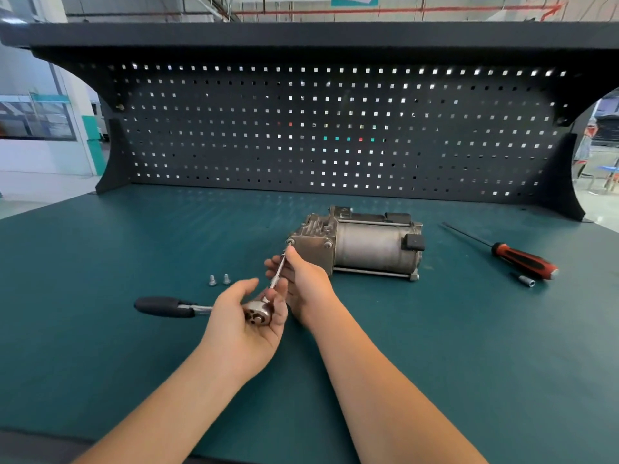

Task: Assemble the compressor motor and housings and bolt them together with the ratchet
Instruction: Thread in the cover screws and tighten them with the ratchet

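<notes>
The left hand [234,326] cups the head of the ratchet [257,313], fingers curled round it, with the black handle sticking out to its left. Just past it, the right hand [303,279] pinches the thin bar [278,273]. The bar's tip meets a corner bolt on the compressor [365,244]. Two loose bolts [219,280] lie left of the hands, and a screwdriver [522,259] lies far right.

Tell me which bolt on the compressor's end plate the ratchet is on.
The top-left bolt: the ratchet extension meets it, while the top-right bolt stands free.
</notes>
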